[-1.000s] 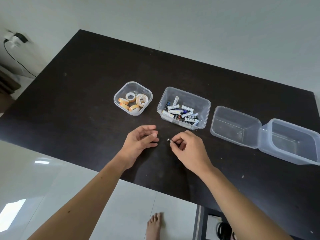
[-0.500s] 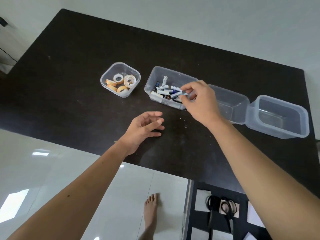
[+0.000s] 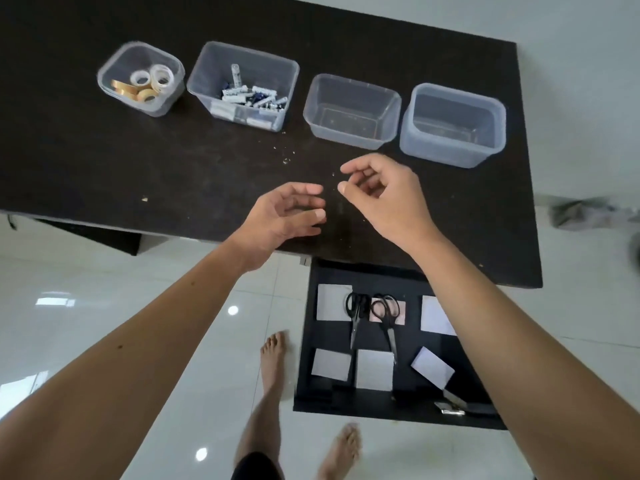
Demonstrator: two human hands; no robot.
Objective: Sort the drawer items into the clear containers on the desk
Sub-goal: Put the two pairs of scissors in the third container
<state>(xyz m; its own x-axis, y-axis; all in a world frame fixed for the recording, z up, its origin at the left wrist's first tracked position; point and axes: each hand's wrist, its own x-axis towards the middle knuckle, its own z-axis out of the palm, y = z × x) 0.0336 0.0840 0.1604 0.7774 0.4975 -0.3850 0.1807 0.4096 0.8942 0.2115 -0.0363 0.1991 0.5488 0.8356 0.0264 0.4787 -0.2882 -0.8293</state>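
Below the desk edge, at about 5 o'clock from the empty, loosely curled right hand (image 3: 382, 199), two scissors (image 3: 374, 318) lie in the open drawer (image 3: 332, 400) — blades toward 6. Left hand (image 3: 282, 218) also slack — farther off.

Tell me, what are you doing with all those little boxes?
A person is sorting things from an open drawer into four clear containers on a dark desk. One container holds tape rolls, the next holds batteries, and the other two hold nothing I can see. Both the left hand and the right hand hover over the desk with loosely curled fingers, holding nothing. Two pairs of scissors and some paper pads wait in the drawer.
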